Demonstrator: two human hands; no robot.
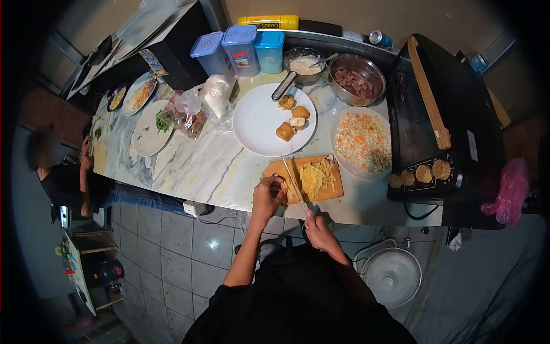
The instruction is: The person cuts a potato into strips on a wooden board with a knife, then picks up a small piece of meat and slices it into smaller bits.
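Observation:
On the orange-brown cutting board (332, 191) lies a heap of pale yellow vegetable strips (317, 178). My right hand (322, 231) grips the handle of a knife (293, 182), whose long thin blade slants across the board left of the heap. Curled at the board's left side, my left hand (269, 198) has its fingers pressed on a pale yellow vegetable piece, mostly hidden by them. Beyond the board stands a large white plate (252, 123) with several browned stuffed pieces (285, 131) on its right half.
Right of the board are a plate of diced vegetables (360, 140) and a black oven (424, 114). Behind stand a bowl of meat (355, 80), a pan of white mixture (303, 66) and lidded containers (239, 49). Bags (192, 114) lie left. Another person (74, 172) stands far left.

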